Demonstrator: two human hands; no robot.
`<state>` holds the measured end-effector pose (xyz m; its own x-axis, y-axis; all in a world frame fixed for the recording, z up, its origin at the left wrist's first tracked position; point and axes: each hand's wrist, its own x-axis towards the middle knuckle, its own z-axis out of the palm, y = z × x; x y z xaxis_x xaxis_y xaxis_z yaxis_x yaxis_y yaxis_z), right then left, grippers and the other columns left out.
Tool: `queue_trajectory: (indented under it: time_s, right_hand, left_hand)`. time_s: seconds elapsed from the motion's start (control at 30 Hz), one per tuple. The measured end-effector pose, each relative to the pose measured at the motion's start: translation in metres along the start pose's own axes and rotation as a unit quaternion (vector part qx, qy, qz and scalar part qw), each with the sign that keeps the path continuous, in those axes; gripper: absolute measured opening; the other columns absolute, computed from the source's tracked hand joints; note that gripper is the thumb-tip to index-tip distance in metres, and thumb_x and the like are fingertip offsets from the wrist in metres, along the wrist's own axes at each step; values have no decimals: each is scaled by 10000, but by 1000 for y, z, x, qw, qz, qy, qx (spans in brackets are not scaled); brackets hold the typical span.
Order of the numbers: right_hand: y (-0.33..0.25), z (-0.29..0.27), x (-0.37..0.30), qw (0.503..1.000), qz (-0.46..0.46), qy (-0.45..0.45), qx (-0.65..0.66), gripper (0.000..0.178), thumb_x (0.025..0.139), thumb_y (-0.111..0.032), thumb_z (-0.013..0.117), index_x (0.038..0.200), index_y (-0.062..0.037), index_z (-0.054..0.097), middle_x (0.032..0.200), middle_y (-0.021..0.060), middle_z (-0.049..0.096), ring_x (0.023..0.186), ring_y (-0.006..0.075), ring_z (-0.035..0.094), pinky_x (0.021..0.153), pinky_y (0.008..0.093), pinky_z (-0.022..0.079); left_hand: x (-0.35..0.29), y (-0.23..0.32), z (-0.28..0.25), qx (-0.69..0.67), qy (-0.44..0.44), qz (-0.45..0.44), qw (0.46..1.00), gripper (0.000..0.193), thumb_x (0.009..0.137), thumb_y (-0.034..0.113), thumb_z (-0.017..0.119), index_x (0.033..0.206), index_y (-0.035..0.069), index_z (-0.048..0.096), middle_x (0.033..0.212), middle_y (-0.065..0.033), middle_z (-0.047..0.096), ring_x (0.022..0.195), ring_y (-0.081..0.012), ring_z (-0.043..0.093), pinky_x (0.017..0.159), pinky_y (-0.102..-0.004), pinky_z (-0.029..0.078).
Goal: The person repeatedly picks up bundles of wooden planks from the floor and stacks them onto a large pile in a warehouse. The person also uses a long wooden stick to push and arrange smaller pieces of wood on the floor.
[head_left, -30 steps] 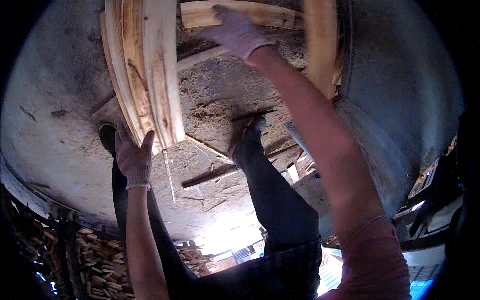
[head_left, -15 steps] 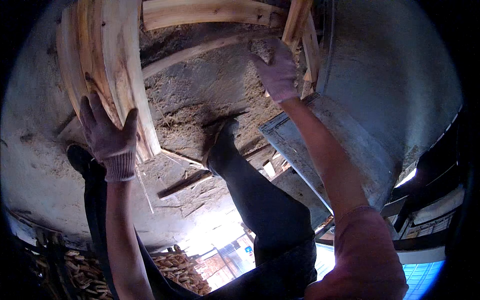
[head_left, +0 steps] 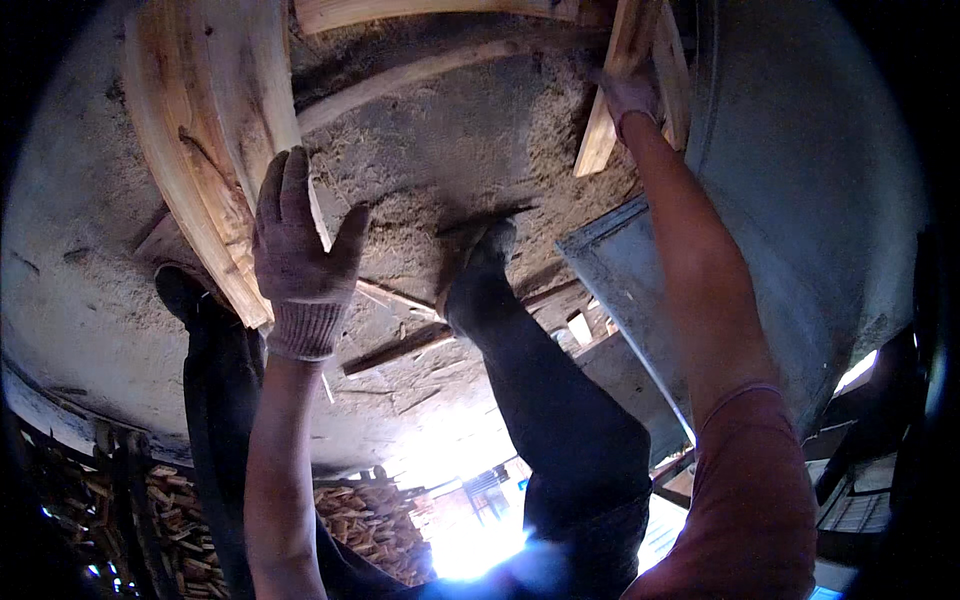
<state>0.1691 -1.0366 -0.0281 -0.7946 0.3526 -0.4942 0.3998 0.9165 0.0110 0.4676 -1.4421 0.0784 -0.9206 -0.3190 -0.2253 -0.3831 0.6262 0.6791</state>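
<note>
Two gloved hands on planks | left hand point(head_left: 300, 262) fingers spread flat on wide plank point(head_left: 215, 130) | right hand point(head_left: 628, 95) fingers clamped on narrow plank point(head_left: 625, 85) | risk: unclamped wide plank slips onto boot point(head_left: 480, 262)

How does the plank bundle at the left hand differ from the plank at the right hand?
The plank bundle is wide, several pale boards stacked on edge; the single plank is narrow. The left hand lies flat, fingers spread, against the bundle; the right hand curls round the plank. Both hands wear knit gloves.

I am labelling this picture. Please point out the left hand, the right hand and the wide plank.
left hand point(head_left: 300, 255), head view, back of the glove
right hand point(head_left: 628, 92), head view, glove knuckles
wide plank point(head_left: 215, 90), head view, pale face
</note>
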Motion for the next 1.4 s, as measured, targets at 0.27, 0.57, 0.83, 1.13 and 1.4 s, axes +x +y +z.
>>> queue_trajectory:
  time_s: [0.27, 0.57, 0.83, 1.13, 1.4]
  right_hand:
    - [-55, -20, -74, 932, -303, -164, -110, 752, 792, -464, 874, 1298, 36, 627, 1174, 162, 708, 1046, 268, 693, 949, 346, 569]
    - [-200, 50, -179, 785, -594, -31, -174, 859, 763, -561, 819, 1319, 61, 612, 1349, 347, 577, 1289, 422, 568, 1095, 445, 470]
    - [-262, 58, -103, 712, -392, 84, -577, 961, 983, -585, 543, 1637, -8, 141, 955, 245, 709, 544, 271, 642, 421, 481, 493]
    - [-343, -52, -109, 817, -521, 36, -243, 801, 846, -595, 713, 1379, -25, 532, 978, 175, 742, 725, 414, 707, 696, 513, 590]
    - [-318, 28, -257, 795, -583, -169, -1, 785, 867, -570, 698, 1408, -31, 518, 1092, 207, 691, 879, 430, 661, 797, 519, 552]
  left_hand:
    - [-2, -4, -22, 45, -5, -68, 997, 735, 878, 259, 795, 1478, -17, 472, 1495, -216, 522, 1387, -360, 504, 1162, -411, 404]
    - [23, -8, -18, 158, 81, 24, 984, 938, 814, 478, 822, 1500, -24, 424, 1497, -264, 473, 1405, -448, 436, 1169, -493, 372]
    - [25, -65, 7, 228, -62, 63, 970, 787, 796, 380, 782, 1524, 279, 503, 1651, -141, 342, 1521, -401, 270, 1218, -596, 201]
    - [19, -39, -25, 70, -2, 54, 996, 873, 810, 395, 824, 1525, 58, 453, 1567, -246, 420, 1443, -402, 406, 1174, -504, 338]
    - [13, -91, -2, 210, -64, 67, 973, 635, 991, 221, 636, 1553, 71, 379, 1577, -134, 442, 1446, -321, 417, 1223, -467, 295]
